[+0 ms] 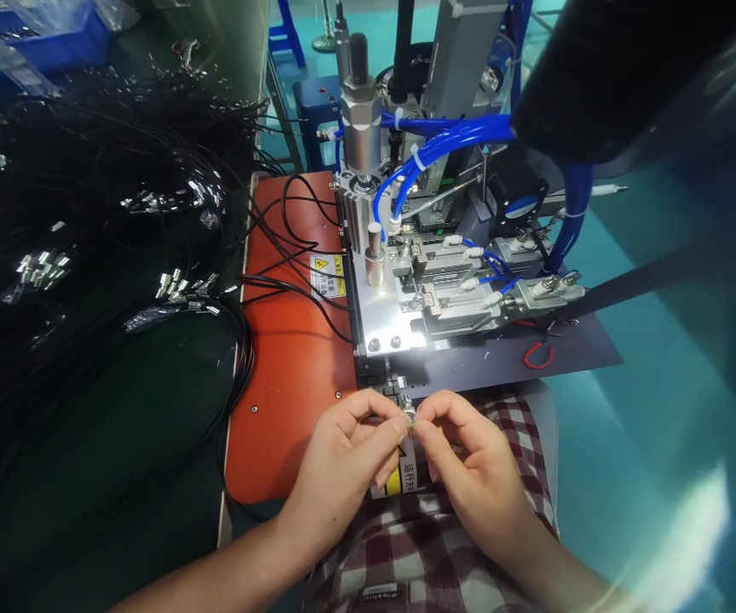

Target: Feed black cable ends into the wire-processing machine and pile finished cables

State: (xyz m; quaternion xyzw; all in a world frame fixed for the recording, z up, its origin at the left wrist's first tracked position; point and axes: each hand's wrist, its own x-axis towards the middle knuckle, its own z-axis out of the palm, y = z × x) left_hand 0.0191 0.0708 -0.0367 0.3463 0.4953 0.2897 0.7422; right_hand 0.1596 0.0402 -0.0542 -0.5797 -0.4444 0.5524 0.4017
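Both hands meet in front of the machine's near end, fingertips almost touching. Between them shows a tiny bit of thin wire (411,422), greenish with a hint of red; most of it is hidden by the fingers. My left hand (348,451) pinches it from the left with thumb and forefinger. From the other side, my right hand (470,455) is closed in a similar pinch at the same wire. Just beyond the fingertips is a small metal fitting (407,403) on the machine. Below them, a label with yellow and dark print (408,477) is partly covered.
A bench machine (393,319) with a bright metal plate, cylinders and blue air hoses (451,136) stands ahead. Black cables (291,281) cross its orange-red cover (291,426). Bundles of cables with silver ends (182,285) lie left, near a blue bin (54,42). A red loop (538,356) lies right.
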